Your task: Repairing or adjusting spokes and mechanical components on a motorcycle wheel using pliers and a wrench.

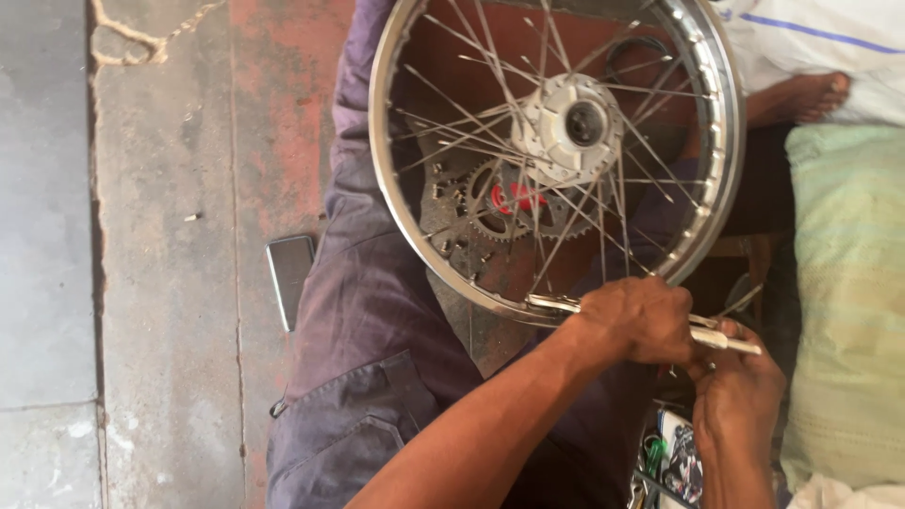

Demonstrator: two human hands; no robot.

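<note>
A spoked metal wheel rim [396,217] with a silver hub [566,127] rests over my lap in purple trousers [368,320]. My left hand [641,320] closes over a long metal tool [551,303] that lies against the lower edge of the rim. Just right of it, my right hand [735,391] pinches the tool's pale handle end [731,343]. Seen through the spokes, a toothed sprocket [485,212] with a red centre lies on the floor with several small bolts around it.
A dark phone [289,273] lies on the worn red and grey concrete floor [170,283] left of my leg. Another person's bare foot [801,94] shows at the top right. A pale green cushion [848,302] fills the right side. Small colourful items [674,462] sit near the bottom.
</note>
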